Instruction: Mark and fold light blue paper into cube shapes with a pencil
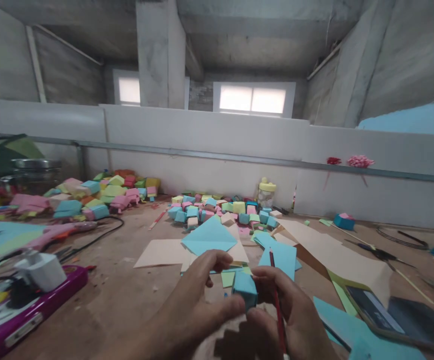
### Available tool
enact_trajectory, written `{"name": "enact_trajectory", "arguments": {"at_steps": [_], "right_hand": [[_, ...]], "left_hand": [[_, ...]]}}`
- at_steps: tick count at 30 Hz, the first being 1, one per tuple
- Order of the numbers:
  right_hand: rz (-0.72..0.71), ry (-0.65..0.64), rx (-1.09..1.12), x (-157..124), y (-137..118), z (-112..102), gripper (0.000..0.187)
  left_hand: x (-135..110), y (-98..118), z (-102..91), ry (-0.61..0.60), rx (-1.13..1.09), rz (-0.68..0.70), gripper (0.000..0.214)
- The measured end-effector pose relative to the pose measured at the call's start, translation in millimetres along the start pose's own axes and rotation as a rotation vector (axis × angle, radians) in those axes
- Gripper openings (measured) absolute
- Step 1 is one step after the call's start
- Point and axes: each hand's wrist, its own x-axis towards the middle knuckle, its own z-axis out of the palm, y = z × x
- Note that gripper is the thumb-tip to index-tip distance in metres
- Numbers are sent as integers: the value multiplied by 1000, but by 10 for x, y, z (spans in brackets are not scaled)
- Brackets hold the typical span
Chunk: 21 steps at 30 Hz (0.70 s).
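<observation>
A small blue folded-paper box [244,289] is in front of me above the table. My right hand [286,305] grips its right side between thumb and fingers. A dark red pencil [278,305] is also tucked in that hand, pointing up. My left hand [202,295] is at the box's left with thumb and fingers apart; its thumb tip overlaps the box's lower corner, and whether it presses there I cannot tell. Just beyond the hands lie a creased blue paper sheet [209,237], peach paper [160,252] and more blue paper [282,257].
Several coloured paper boxes [205,210] are heaped along the wall, with a larger pile [104,195] at the left. A yellow-lidded jar [266,192] stands behind. A purple power strip [33,310] is at near left; a phone [374,310] lies at right by scissors [376,251].
</observation>
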Motion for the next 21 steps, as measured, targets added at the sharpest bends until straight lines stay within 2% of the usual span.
{"name": "enact_trajectory", "arguments": {"at_steps": [2,3,6,9,12,15,17,19,21], "right_hand": [[9,-46,32,13,2,-24,39],[1,-56,16,17,2,-32,37],[-3,-37,-51,32,17,-39,34],[-17,5,-96,65,53,-54,39],[-63,104,-173,110,55,-130,39],[-159,124,-252,125,-23,-247,39],[-181,159,-309,97,-114,-303,37],[-202,181,-359,41,-214,-313,30],[-243,133,-355,-26,-286,-274,24]], "left_hand": [[22,29,-29,-56,-2,-3,67],[38,41,-26,-84,-12,-3,68],[96,39,46,-128,-64,10,46],[134,-40,128,-135,-147,9,33],[136,-145,144,-162,-281,-45,37],[123,-204,128,-185,-390,-115,44],[105,-207,132,-201,-335,-126,41],[73,-188,149,-188,-173,-93,30],[28,-166,168,-143,18,-46,25]]}}
